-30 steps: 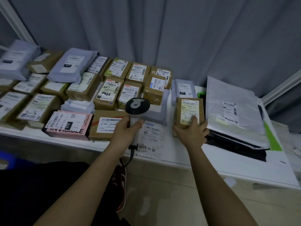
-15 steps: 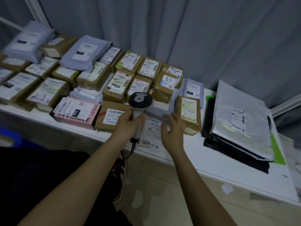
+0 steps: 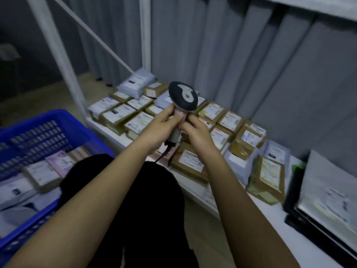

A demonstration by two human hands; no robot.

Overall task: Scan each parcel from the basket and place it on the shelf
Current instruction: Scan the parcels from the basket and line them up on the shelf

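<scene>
Both the left hand (image 3: 160,125) and right hand (image 3: 197,130) grasp the grey handheld scanner (image 3: 181,105); many labelled cardboard parcels (image 3: 266,176) lie on the white shelf (image 3: 257,207), several wait in the blue plastic basket (image 3: 38,128).

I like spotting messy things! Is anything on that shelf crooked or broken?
Nothing looks broken or spilled. The parcels on the shelf lie at loose angles, some overlapping, and one brown box sits slanted beside the grey bags. Both hands, left hand and right hand, hold the scanner.

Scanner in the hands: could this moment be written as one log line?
scanner: held up by both hands | left hand: on handle | right hand: on handle | blue basket: parcels inside | shelf: parcels laid out
</scene>
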